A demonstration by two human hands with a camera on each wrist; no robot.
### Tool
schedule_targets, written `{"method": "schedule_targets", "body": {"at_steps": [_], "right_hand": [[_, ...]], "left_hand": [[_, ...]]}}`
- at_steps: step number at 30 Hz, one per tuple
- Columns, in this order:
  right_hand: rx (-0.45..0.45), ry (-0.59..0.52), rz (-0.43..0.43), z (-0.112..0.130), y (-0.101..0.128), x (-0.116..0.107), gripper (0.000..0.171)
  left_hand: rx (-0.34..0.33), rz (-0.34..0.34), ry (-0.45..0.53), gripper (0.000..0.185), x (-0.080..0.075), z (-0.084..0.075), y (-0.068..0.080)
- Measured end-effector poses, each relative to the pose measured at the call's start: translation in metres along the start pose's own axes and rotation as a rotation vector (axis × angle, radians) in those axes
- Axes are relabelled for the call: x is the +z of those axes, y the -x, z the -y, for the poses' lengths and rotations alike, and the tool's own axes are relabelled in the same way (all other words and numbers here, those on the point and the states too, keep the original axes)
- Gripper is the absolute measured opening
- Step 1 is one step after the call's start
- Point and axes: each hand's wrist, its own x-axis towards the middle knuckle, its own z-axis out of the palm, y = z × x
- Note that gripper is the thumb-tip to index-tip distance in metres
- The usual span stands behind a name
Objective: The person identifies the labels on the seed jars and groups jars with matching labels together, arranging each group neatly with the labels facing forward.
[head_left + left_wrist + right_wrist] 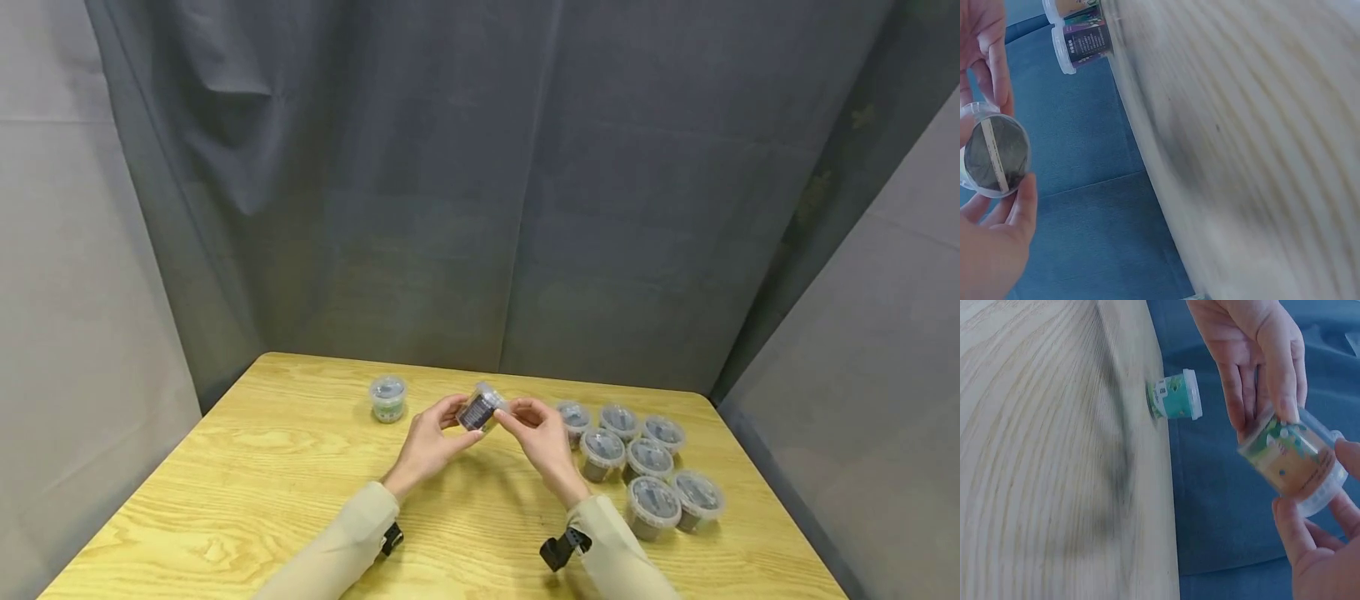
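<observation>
The tabletop [247, 492] in front of you was pale yellow wood with long, wavy grain, backed by a dark grey-blue cloth curtain [420, 208] that hung in soft folds. Your cuffed beige fabric sleeves [337, 533] reached in over the near edge, with black wrist devices [566, 550] at the cuffs.

The small clear plastic cup [480, 411] was held tilted above the middle of the table, between your two hands. Its body was round and smooth-walled, with a translucent rim. One side of its label was dark with fine pale print; the side toward the right wrist camera was orange-brown with green leaf shapes. The round end seen from the left wrist appeared dark and glossy, crossed by a pale printed strip.

Your left hand [431, 443] held the cup's body between thumb and curved fingers, spread only to the cup's width. Your right hand [542, 435] pinched the rim end between thumb and fingers, with a similarly narrow spread.

A single teal-labelled lidded cup [387, 400] stood upright on the table, to the left of your hands. Seven grey-topped lidded plastic cups [602, 450] stood upright in a close cluster to the right, their lids round and translucent with raised rims.
</observation>
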Motion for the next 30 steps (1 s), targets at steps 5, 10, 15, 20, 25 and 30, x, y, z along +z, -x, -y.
{"method": "schedule_targets", "body": {"at_steps": [5, 10, 15, 20, 25, 30], "right_hand": [[0.002, 0.0, -0.043, 0.002, -0.002, 0.004, 0.033], [0.015, -0.02, -0.061, -0.002, -0.004, 0.003, 0.028], [0.017, -0.039, -0.029, -0.002, -0.003, 0.004, 0.028], [0.01, 0.026, -0.024, 0.004, -0.003, 0.008, 0.026], [-0.009, 0.099, -0.049, 0.007, -0.003, 0.011, 0.026], [-0.009, 0.1, -0.067, 0.005, -0.004, 0.011, 0.025]], "left_hand": [[0.003, 0.018, -0.014, 0.059, -0.002, -0.002, -0.001], [-0.037, 0.093, 0.045, 0.062, -0.006, 0.001, -0.004], [-0.05, 0.111, 0.041, 0.065, -0.008, 0.004, -0.003], [-0.025, 0.052, 0.001, 0.062, -0.008, 0.002, -0.003], [-0.009, 0.017, -0.013, 0.062, -0.007, 0.0, -0.003], [-0.018, 0.05, 0.01, 0.062, -0.009, 0.002, -0.002]]}}
